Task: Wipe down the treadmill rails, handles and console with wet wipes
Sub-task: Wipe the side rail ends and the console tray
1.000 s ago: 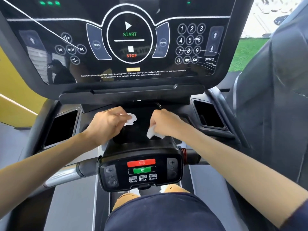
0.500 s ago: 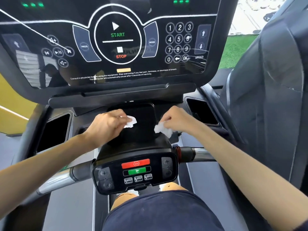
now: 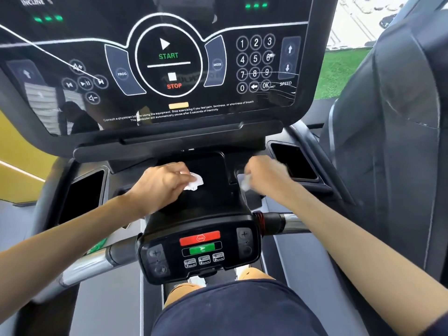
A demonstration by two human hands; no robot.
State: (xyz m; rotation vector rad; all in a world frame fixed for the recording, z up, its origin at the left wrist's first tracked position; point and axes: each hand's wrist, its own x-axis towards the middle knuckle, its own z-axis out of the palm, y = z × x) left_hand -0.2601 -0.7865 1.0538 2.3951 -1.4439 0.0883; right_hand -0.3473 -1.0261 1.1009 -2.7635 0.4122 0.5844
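The left hand (image 3: pixel 160 186) curls its fingers round a crumpled white wipe (image 3: pixel 194 182), pressing it onto the black tray (image 3: pixel 213 197) under the console screen (image 3: pixel 169 69). The right hand (image 3: pixel 266 177) grips a second wipe (image 3: pixel 244 183) (blurred) at the tray's right edge, near the cup holder (image 3: pixel 294 163).

A yellow wall (image 3: pixel 17 151) left, green turf (image 3: pixel 339 73) outside a bright window (image 3: pixel 354 23) right.
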